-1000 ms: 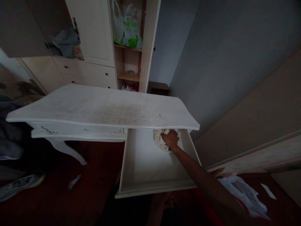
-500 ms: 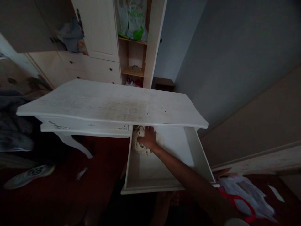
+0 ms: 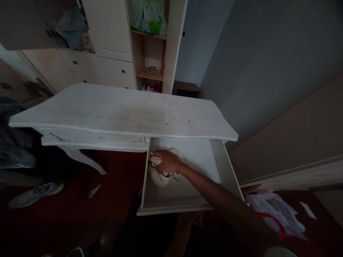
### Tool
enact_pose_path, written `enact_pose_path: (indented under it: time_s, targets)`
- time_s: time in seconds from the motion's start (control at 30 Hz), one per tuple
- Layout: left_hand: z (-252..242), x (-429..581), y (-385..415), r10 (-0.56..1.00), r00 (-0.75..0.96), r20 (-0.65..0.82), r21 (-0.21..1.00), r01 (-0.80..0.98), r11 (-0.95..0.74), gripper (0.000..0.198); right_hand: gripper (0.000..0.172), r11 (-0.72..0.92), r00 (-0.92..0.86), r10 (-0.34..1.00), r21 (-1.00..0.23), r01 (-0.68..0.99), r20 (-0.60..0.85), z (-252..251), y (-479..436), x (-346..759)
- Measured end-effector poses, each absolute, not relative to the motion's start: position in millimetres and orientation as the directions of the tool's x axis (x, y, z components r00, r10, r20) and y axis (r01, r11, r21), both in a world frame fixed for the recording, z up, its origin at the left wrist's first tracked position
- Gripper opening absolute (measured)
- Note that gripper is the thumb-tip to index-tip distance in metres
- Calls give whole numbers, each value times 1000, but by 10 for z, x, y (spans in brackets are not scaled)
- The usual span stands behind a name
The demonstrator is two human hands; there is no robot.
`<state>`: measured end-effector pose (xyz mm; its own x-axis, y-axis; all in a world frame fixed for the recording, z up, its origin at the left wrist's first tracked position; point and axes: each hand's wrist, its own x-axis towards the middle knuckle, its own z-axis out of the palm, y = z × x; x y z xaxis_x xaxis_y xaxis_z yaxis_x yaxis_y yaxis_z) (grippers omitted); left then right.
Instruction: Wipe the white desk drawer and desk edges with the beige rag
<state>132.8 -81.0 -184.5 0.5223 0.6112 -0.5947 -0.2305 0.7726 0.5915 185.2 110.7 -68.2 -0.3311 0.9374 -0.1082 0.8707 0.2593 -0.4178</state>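
Right hand (image 3: 167, 161) grips crumpled cream cloth (image 3: 160, 176), fingers curled over it, vs. left wall of open white wooden drawer (image 3: 171, 208), centre frame, under white desk top (image 3: 120, 110). Left hand (image 3: 191, 218) sits dim below drawer front; grip can't tell. White plastic bag (image 3: 276, 214) lies lower right.

A cream wardrobe (image 3: 107, 32) is standing at the far wall, with green-printed plastic bags (image 3: 150, 18) sitting on its open upper shelf. A grey shoe (image 3: 36, 192) and a paper scrap (image 3: 95, 191) are lying on the red floor (image 3: 66, 217) at left. A white plastic bag (image 3: 273, 217) is lying at right.
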Motion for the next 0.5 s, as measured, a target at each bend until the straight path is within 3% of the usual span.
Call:
enact_pose_path:
  time_s: [0.17,0.27,0.4,0.5]
  targets:
    - [-1809,1333,-814,611,511,-604,584,-238,776,51,49,352,-474,850,-421,836,-231,-660,759,1769]
    - [-1768,1324,-831,607,507,-612,579,-235,780,45,48,403,-578,758,-480,779,-302,-655,657,1761]
    - [-1696,1292,-847,593,506,-626,573,-217,791,32,48,336,-581,719,-541,771,-381,-590,632,1788]
    - [-1655,1273,-849,595,497,-631,573,-218,790,31,68,209,-590,671,-649,731,-449,-500,648,1816]
